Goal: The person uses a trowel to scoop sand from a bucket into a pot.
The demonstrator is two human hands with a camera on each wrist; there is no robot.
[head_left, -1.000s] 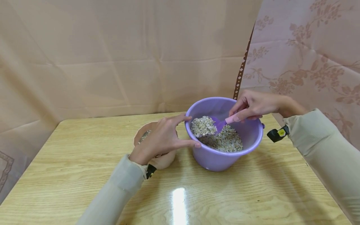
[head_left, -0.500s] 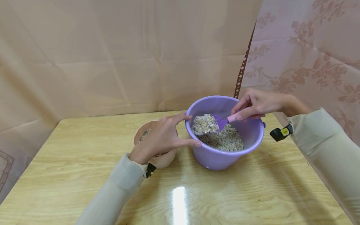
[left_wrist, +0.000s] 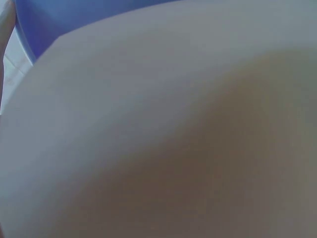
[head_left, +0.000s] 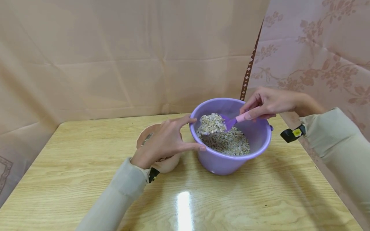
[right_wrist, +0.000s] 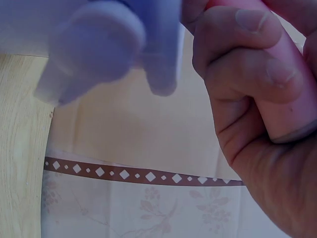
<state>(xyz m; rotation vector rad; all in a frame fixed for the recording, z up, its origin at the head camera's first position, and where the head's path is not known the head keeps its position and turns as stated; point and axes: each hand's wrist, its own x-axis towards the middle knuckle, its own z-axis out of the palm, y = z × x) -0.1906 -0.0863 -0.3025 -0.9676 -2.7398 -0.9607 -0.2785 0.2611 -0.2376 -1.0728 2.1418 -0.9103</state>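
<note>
A purple bucket stands on the wooden table, partly filled with pale grain. My right hand grips the pink handle of a purple scoop, heaped with grain and lifted above the bucket's fill. In the right wrist view the fingers curl round that pink handle. My left hand has straight fingers touching the bucket's left rim and wall. It lies over a tan bowl that stands beside the bucket. The left wrist view is a close blur.
Beige cloth hangs behind the table, and a flowered pink cloth on the right. The bucket's handle knob shows blurred in the right wrist view. Bare tabletop stretches toward the front and left.
The right hand has raised the loaded scoop out of the grain, up and slightly left. The left hand has stayed on the bucket.
</note>
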